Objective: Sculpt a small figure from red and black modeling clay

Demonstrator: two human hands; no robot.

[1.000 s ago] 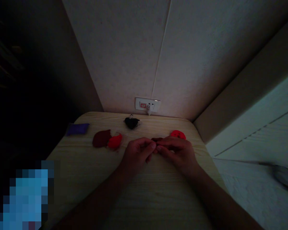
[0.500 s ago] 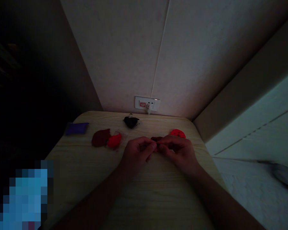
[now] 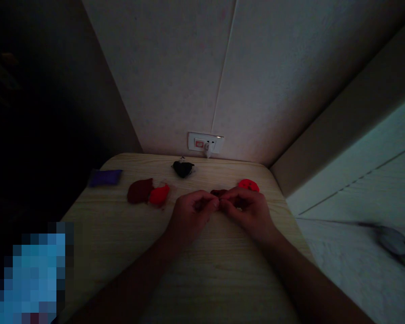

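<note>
My left hand [image 3: 194, 215] is closed in a pinch, thumb against fingers, over the middle right of the wooden table. Its tips meet those of my right hand [image 3: 248, 211], which is pinched as well. Whatever sits between the fingertips is too small and dark to make out. Just behind them lies a dark red piece [image 3: 218, 192] that looks like modelling clay, partly covered by the fingers. Beyond my right hand is a flat red disc [image 3: 249, 185] with dark spots, its near edge hidden.
Left of the hands lie a dark red lump [image 3: 140, 191] and a bright red lump [image 3: 159, 194] on clear wrapping. A black lump [image 3: 183, 168] rests near the wall, below a socket [image 3: 205, 143]. A purple packet [image 3: 105, 177] is at the table's left edge.
The view has shifted slightly, so everything sits a little higher and further left. Both hands stay pinched together at the same spot, with only small finger movement.
</note>
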